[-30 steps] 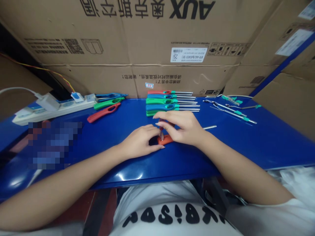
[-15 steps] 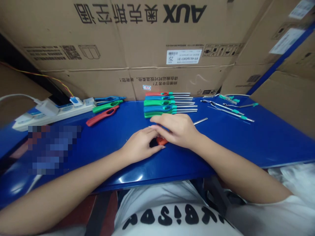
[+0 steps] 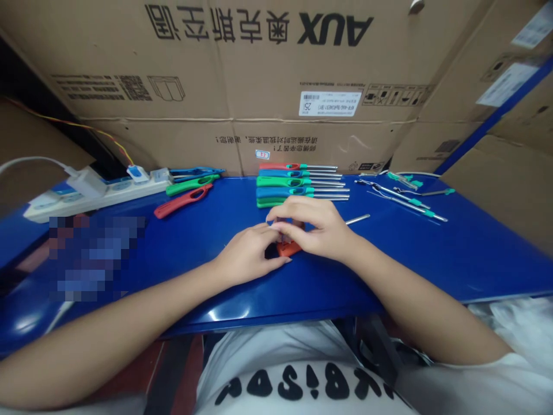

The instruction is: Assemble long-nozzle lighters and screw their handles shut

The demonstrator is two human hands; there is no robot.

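Note:
An orange-red stick lighter (image 3: 288, 248) lies low over the blue tabletop, largely covered by both hands. Its thin metal tube (image 3: 358, 219) sticks out to the right, beyond the knuckles. My left hand (image 3: 248, 253) is closed around the handle's left end, thumb along the near side. From the right, my right hand (image 3: 317, 225) arches over the handle, its thumb and fingertips pinched together against the left fingertips. What that pinch holds is hidden. Just behind the hands is a row of red, blue and green stick lighters (image 3: 283, 181), their tubes pointing right.
Red (image 3: 184, 202) and green (image 3: 192, 184) handle shells lie at the left, near a white power strip (image 3: 103, 193) with plugs. Several metal tubes with green tips and wires (image 3: 410, 202) lie at the right. A large cardboard box (image 3: 242, 75) walls off the back.
The view has shifted slightly. My right fingers have lifted a little and opened a gap over the orange-red handle, showing more of it. My left hand keeps its hold.

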